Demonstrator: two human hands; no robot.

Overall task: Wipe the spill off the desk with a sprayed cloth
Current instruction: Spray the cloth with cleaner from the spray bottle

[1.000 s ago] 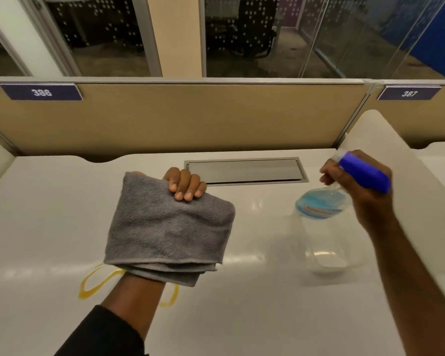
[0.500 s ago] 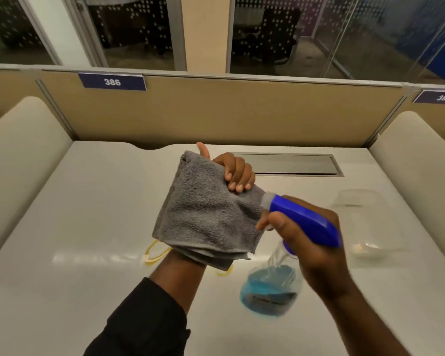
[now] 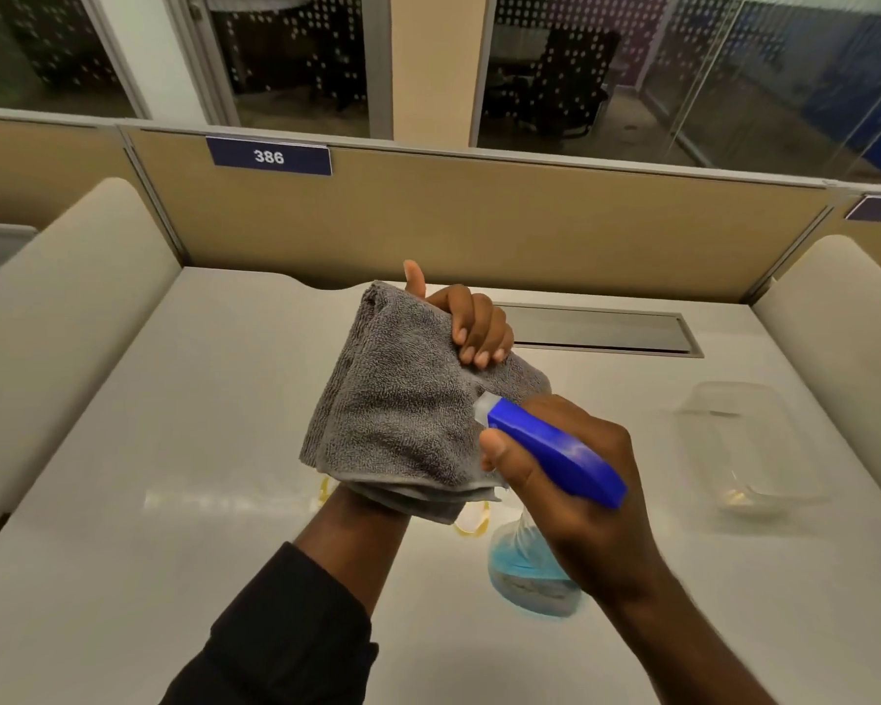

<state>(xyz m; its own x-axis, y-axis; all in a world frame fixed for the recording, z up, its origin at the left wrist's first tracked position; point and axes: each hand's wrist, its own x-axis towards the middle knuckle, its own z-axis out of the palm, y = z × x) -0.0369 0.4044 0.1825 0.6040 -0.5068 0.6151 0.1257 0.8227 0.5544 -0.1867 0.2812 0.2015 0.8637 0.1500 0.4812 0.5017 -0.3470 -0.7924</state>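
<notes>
The cloth [image 3: 403, 409] in my left hand [image 3: 471, 325] was grey terry, nubbly and matt. My right hand [image 3: 576, 480] gripped a bottle [image 3: 530, 567] of clear plastic with a glossy blue head. The desk [image 3: 174, 450] shone smooth; the tray [image 3: 753, 450] was clear plastic.

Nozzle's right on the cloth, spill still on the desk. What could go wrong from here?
1. The spray bottle nozzle sits almost against the cloth, so liquid may soak one spot and drip onto the desk.
2. The cloth hangs folded from the left hand by one corner; a loose layer could drag through the yellow spill below and smear it.
3. The clear container lies near the right hand; a wide swing might knock it.
</notes>
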